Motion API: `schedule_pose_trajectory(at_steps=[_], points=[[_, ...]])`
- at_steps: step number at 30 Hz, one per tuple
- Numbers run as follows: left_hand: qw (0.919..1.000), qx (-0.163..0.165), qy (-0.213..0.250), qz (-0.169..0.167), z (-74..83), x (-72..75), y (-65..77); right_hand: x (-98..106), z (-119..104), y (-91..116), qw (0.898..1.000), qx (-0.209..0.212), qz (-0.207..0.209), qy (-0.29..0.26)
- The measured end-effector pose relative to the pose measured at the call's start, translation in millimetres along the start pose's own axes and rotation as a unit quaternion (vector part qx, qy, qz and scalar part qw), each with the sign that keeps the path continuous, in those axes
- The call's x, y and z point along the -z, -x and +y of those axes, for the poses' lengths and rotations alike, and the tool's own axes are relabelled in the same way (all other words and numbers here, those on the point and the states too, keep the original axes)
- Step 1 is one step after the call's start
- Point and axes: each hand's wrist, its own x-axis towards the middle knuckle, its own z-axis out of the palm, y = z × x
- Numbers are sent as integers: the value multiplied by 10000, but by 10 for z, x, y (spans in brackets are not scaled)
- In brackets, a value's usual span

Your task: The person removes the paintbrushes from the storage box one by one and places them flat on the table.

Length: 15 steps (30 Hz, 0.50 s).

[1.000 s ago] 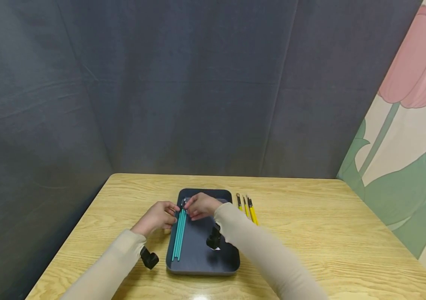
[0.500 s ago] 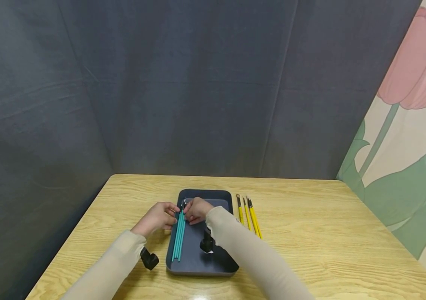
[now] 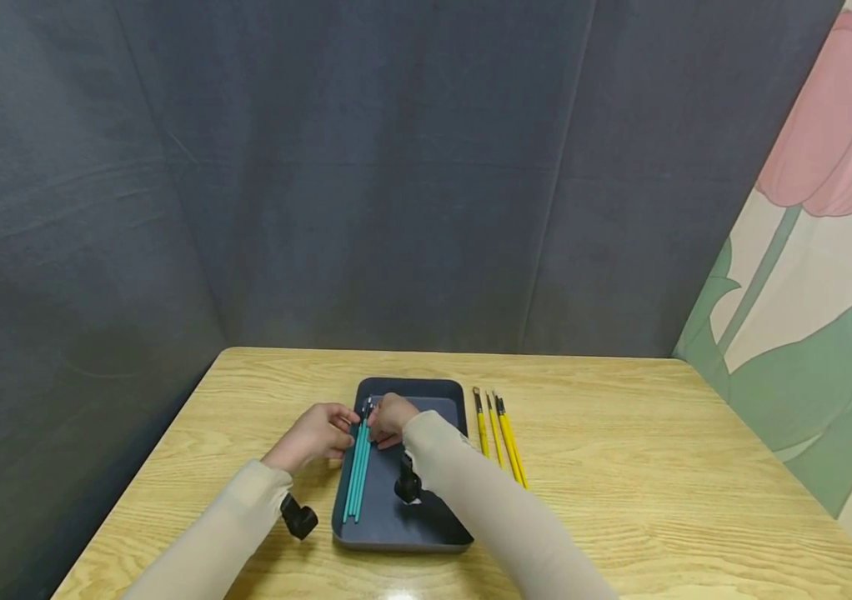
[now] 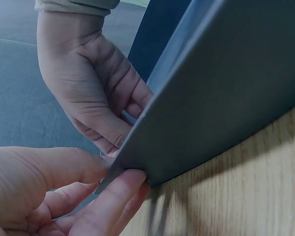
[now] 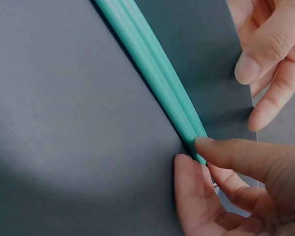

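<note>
A dark grey rectangular tray stands on the table, with several teal-handled paintbrushes lying lengthwise along its left side. My left hand grips the tray's left wall; in the left wrist view the thumb is inside and the fingers are outside the wall. Inside the tray, my right hand pinches a teal paintbrush near its ferrule end, with thumb and fingers curled round it in the right wrist view. The brush tips are mostly hidden behind the right hand's fingers.
Several yellow-handled paintbrushes lie on the wooden table just right of the tray, partly covered by the right sleeve. A dark curtain hangs behind the table, and a wall with painted tulips is on the right.
My right hand and forearm have shifted left and settled against the teal paintbrushes, uncovering more of the yellow ones. The left hand keeps its place on the tray wall.
</note>
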Motion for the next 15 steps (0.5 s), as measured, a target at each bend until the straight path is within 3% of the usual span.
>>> schedule_pose_trajectory(at_steps=[15], points=[[10000, -17, -20, -21, -17, -9, -10, 14, 3, -33, 9998, -100, 13, 184]])
